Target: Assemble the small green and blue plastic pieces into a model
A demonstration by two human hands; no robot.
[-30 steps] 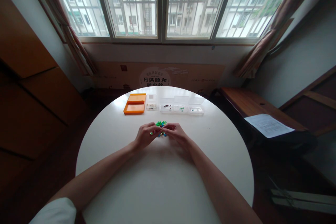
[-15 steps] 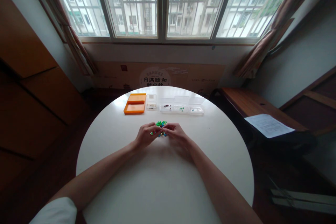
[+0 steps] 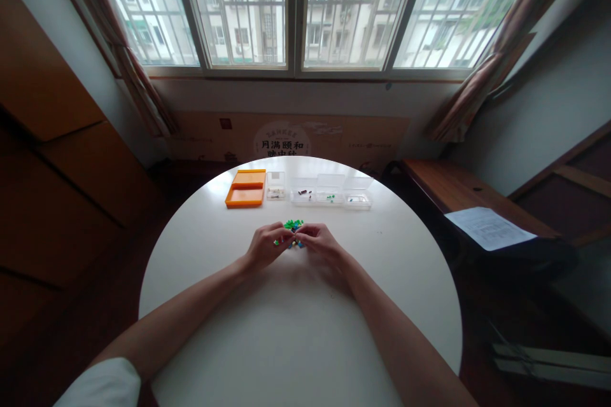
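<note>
Left hand (image 3: pixel 265 245) and right hand (image 3: pixel 321 239) nearly meet over a white round table (image 3: pixel 286 331), index fingers and thumbs drawn into pinches, tips together or almost so. Whether anything is gripped between them: cannot tell, the tips being too small and dark.

Pile of tiny coloured pieces (image 3: pixel 291 224), mostly green, some blue and yellowish, directly around and beyond the fingertips; its near and side parts are partly hidden by the fingers. Shapes hard to make out.

Beyond the fingers, to the left: open orange plastic case (image 3: pixel 245 196), lid laid back. Just right of it, small clear box (image 3: pixel 275 193), lid open, contents pale and indistinct. Beyond and right of the fingers, row of clear lidded boxes (image 3: pixel 331 200), lids raised; dark bits in the left one, green bits farther right, edges blurred by glare.

White sleeve (image 3: pixel 102 383) on the left arm, cut off at the lower edge; right forearm cut off there too.
</note>
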